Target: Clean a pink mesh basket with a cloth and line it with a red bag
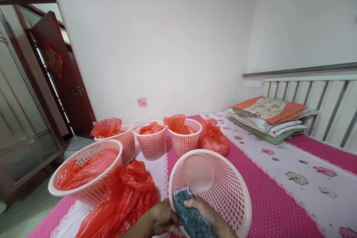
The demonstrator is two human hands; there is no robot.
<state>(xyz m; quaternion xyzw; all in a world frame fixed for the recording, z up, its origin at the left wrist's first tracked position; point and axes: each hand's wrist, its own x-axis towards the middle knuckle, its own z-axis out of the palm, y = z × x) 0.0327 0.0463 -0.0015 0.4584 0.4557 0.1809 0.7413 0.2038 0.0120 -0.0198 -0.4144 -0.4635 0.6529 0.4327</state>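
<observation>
A pale pink mesh basket (231, 186) lies tipped towards me at the front, its mouth facing me and its inside bare. My left hand (165, 215) has its fingers curled at the basket's left rim and outer side. In my right hand (205, 211) is a fuzzy grey-green cloth (187, 208), draped over the left part of the rim and pressed against it with the thumb on top. Just left of my hands a heap of crumpled red plastic bags (134, 189) lies on the bed cover.
Several pink baskets with red plastic bags inside, including a near-left basket (92, 145) and a back one (186, 143), stand around. A tied red bag (213, 139) sits beside them. Folded bedding (267, 113) is stacked at the right on the pink-and-white bed cover (279, 200).
</observation>
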